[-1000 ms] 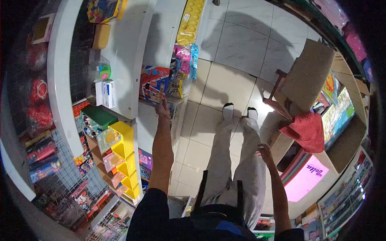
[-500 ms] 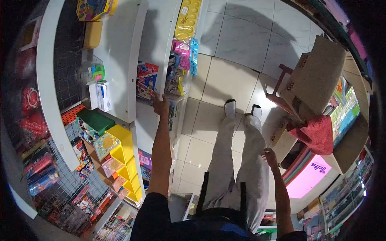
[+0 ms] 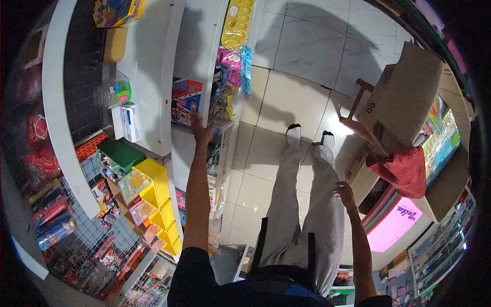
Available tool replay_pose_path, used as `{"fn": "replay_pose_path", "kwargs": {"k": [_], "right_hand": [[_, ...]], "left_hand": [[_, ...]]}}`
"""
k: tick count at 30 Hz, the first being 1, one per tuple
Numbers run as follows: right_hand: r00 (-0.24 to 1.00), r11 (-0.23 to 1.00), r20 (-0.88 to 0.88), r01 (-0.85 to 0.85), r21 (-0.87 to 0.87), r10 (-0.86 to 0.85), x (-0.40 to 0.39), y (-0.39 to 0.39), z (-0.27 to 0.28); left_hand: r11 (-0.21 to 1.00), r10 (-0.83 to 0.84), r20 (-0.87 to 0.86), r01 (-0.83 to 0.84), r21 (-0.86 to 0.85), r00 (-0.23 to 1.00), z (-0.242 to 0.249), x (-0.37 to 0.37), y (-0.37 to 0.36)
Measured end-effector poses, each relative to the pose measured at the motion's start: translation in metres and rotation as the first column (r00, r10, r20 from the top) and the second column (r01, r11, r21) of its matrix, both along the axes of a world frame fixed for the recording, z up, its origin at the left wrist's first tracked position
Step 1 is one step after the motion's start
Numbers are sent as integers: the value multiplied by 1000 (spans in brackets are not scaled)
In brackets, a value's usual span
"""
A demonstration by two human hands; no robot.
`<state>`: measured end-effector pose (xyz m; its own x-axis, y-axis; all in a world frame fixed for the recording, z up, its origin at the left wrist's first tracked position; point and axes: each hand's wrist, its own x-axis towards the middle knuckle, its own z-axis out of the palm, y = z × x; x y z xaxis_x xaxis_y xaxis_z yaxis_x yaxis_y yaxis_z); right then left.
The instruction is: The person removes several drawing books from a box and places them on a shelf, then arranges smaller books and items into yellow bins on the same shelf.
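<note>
My left hand (image 3: 201,131) reaches over the lower white shelf, fingers apart. Its fingertips overlap the near edge of a red and blue book (image 3: 186,101), which has "Book" printed on its cover and lies flat on that shelf. Beside the hand, along the shelf's outer edge, sit packaged goods in clear plastic (image 3: 225,102), with a pink pack (image 3: 232,69) farther up. My right hand (image 3: 346,195) hangs next to my right leg with its fingers loosely bent and nothing visible in them.
Left of the book rises an upper white shelf with a white box (image 3: 126,123), a clear jar (image 3: 113,93) and a yellow stepped rack (image 3: 159,199). At right stand cardboard boxes (image 3: 404,97), a red cloth (image 3: 401,171) and a pink "Delta" pack (image 3: 391,225). Tiled floor (image 3: 291,102) lies between.
My left hand has shifted slightly forward and left, its fingers spreading farther over the book's near edge. My right hand has risen a little beside the leg.
</note>
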<state>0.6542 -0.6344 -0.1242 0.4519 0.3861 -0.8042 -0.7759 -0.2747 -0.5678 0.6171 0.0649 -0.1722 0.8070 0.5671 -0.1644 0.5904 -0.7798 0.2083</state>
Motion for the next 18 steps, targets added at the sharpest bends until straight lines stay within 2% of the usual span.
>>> {"fn": "replay_pose_path", "kwargs": {"k": [4, 5, 7, 10, 12, 13, 16, 18], "right_hand": [[994, 990, -76, -87, -114, 79, 2, 12, -7], [994, 1000, -105, 27, -6, -28, 2, 13, -10], [952, 945, -203, 266, 188, -228, -7, 4, -18], [897, 878, -329, 390, 277, -295, -8, 0, -15], [968, 989, -210, 147, 25, -138, -11, 1, -20], [985, 993, -166, 27, -113, -45, -12, -1, -23], [892, 915, -349, 363, 176, -287, -10, -7, -25], [982, 996, -168, 86, -2, -86, -7, -4, -23]], "left_hand": [[993, -121, -2, 121, 3, 993, -6, -8, 6], [998, -65, -69, 63, -31, 995, -5, -6, 8], [994, 37, -217, -59, -93, 975, 25, 16, -7], [960, 95, -20, -97, -261, 995, 27, 18, -11], [962, 129, -86, -146, -229, 988, 30, 19, -14], [963, 145, -117, -168, -212, 982, 32, 21, -15], [989, 3, -83, -15, -147, 997, 34, 21, -11], [988, -8, -87, -5, -154, 996, 33, 23, -8]]}}
